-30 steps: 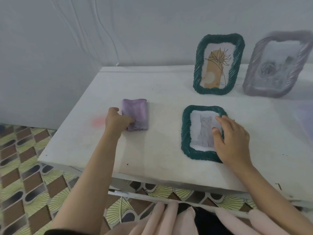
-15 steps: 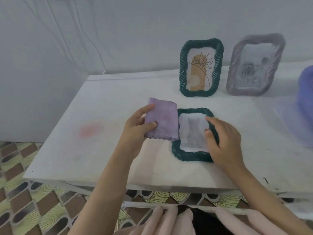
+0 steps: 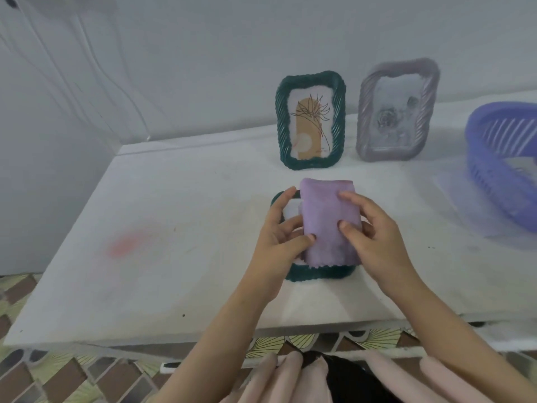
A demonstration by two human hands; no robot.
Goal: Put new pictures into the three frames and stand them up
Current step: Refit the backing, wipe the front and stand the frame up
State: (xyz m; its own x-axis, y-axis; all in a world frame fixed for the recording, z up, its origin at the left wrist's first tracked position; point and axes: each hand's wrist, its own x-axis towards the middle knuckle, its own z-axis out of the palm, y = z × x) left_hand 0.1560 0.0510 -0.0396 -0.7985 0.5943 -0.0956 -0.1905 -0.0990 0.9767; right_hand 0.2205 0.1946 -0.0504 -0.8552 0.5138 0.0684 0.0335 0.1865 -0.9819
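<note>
Head view: three frames, one flat green frame (image 3: pixel 319 276), behind it one upright green frame (image 3: pixel 311 120) and one grey frame (image 3: pixel 398 112). Left hand (image 3: pixel 279 242) and right hand (image 3: pixel 377 242) both pinch one purple cloth (image 3: pixel 325 216) over it.

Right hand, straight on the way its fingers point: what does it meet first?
The purple cloth, which the right hand grips now. Its fingers point left, so next comes the left hand holding the cloth's other edge. Depth is hard to judge.
</note>
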